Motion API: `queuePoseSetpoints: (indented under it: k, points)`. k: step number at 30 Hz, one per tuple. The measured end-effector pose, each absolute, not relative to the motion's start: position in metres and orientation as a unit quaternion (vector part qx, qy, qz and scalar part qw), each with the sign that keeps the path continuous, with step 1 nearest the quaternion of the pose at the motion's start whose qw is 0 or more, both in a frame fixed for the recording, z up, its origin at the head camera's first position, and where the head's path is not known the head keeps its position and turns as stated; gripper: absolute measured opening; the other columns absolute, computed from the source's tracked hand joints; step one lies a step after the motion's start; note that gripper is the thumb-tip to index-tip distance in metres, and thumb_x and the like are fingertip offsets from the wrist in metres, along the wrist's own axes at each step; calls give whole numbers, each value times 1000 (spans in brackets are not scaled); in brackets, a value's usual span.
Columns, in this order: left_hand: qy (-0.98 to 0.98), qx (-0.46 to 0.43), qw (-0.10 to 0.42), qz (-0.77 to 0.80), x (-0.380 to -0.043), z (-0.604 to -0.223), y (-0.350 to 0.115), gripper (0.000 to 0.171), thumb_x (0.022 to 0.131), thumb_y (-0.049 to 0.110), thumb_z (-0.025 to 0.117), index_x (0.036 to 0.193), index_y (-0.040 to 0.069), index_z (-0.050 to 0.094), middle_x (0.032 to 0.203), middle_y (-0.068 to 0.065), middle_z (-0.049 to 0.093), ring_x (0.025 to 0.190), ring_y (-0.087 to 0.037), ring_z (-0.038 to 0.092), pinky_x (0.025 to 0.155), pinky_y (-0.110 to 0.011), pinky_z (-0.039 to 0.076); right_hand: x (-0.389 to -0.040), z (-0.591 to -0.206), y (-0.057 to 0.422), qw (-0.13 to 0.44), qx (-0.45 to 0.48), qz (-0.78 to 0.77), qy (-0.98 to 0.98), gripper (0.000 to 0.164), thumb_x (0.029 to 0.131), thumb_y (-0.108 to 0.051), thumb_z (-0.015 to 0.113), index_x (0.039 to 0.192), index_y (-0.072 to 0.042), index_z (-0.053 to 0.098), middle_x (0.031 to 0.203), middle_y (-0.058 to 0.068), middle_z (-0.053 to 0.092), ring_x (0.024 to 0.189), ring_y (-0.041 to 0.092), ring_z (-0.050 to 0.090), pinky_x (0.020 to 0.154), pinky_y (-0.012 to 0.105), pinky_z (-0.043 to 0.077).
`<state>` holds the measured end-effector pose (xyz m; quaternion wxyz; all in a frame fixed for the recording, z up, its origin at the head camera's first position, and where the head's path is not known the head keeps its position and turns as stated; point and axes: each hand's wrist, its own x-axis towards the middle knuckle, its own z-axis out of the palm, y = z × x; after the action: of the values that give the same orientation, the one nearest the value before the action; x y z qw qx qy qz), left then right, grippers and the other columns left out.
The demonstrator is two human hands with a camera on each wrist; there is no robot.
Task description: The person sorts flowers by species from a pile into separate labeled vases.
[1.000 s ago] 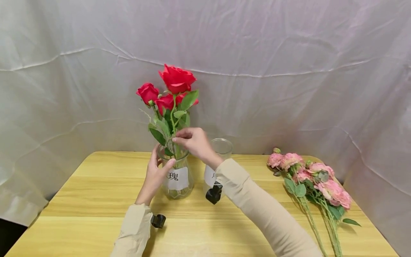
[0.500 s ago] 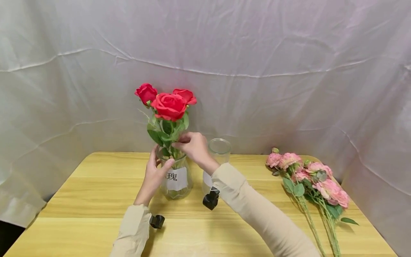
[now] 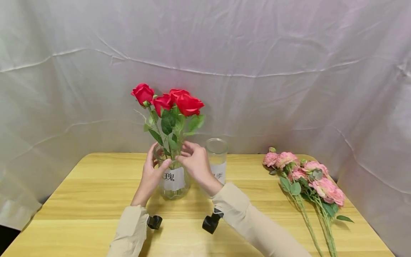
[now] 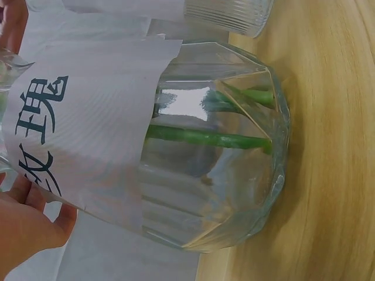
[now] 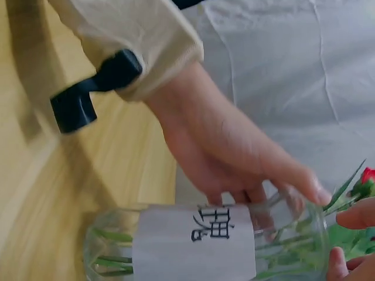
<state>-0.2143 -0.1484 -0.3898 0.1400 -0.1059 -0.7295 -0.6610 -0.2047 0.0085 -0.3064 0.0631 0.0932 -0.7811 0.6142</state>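
Several red roses (image 3: 190,105) stand with their stems in a clear glass vase (image 3: 173,194), which bears a white label with dark characters. My left hand (image 3: 153,175) holds the vase's neck from the left, thumb in front and fingers curled behind. At the right side of the rim is my right hand (image 3: 196,162), its thumb and fingers parted beside the stems. The right wrist view shows those fingertips (image 5: 358,213) just above the rim, near green leaves. In the left wrist view, green stems (image 4: 211,139) reach down to the vase's base.
A second clear glass vase (image 3: 216,147), also labelled, stands behind my right hand. Pink flowers (image 3: 327,189) with long green stems lie at the right of the wooden table (image 3: 80,200). A pale grey curtain (image 3: 244,43) hangs close behind and along the sides.
The rose my right hand pinched has come down into the vase and now leans right. My right hand has lowered to the rim and its fingers have parted. My left hand stays on the neck.
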Motion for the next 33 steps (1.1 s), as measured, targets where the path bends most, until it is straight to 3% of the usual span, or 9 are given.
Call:
queuePoseSetpoints:
  k: [4, 10, 17, 23, 33]
  points:
    - [-734, -104, 142, -656, -214, -390, -149, 75, 91, 22, 59, 153, 11, 19, 144, -24, 37, 132, -33, 34, 111, -51, 19, -190, -309, 13, 68, 129, 600, -786, 56, 76, 7, 71, 130, 8, 54, 131, 21, 53, 103, 33, 63, 84, 28, 52]
    - [-737, -98, 140, -654, -214, -390, -149, 76, 90, 24, 60, 153, 14, 20, 145, -23, 36, 131, -34, 33, 110, -52, 21, -173, -317, 24, 128, 229, 531, -806, 42, 82, 3, 68, 122, 7, 59, 135, 22, 47, 105, 37, 59, 90, 37, 50]
    - [-734, -103, 141, -657, -216, -389, -146, 77, 88, 23, 61, 153, 14, 20, 146, -22, 36, 132, -34, 33, 110, -51, 21, -164, -323, 46, 214, 292, 474, -803, 24, 84, 2, 68, 107, 3, 67, 121, 15, 60, 90, 26, 65, 80, 32, 54]
    - [-731, -104, 141, -659, -216, -389, -146, 77, 88, 23, 60, 153, 13, 20, 146, -22, 35, 132, -33, 32, 110, -51, 21, -158, -331, 66, 203, 292, 494, -794, 22, 83, 6, 68, 105, 2, 69, 107, 10, 67, 80, 22, 66, 72, 29, 55]
    - [-725, -74, 107, -676, -212, -387, -151, 78, 92, 25, 66, 154, 18, 20, 150, -18, 33, 131, -40, 33, 103, -53, 33, -156, -348, 99, 202, 289, 505, -788, 18, 86, 4, 67, 103, -1, 70, 98, 4, 70, 89, 20, 65, 71, 29, 55]
